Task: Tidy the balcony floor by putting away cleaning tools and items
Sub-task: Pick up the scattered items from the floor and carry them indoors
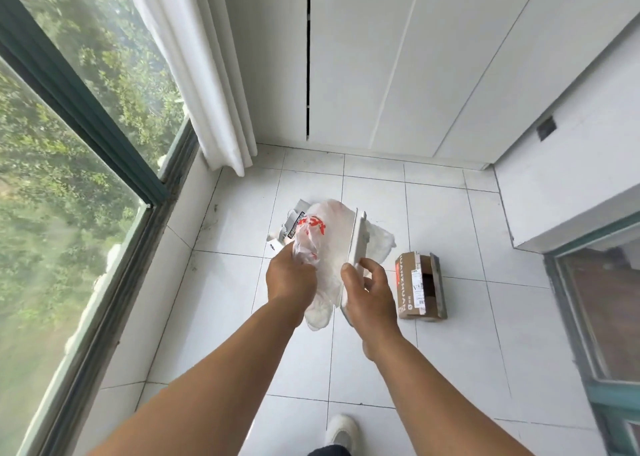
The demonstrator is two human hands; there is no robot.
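Head view — tidying part done: the left hand (289,275) clenches the crumpled white plastic bag with red print (320,244), the right hand (369,294) pinches a flat white rectangular panel (356,244) by its lower end, both above mid-floor. Still down on the white tiled floor (450,351): a brown cardboard box (420,284) toward the right edge, papers (292,222) beyond the bag.

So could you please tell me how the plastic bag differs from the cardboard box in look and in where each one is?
The plastic bag is white, thin and crumpled with red print; the cardboard box is brown, stiff and square-edged with labels. The bag is held up off the floor, gripped by the left hand, while the box lies on the tiles, untouched. The box's end is open and dark inside.
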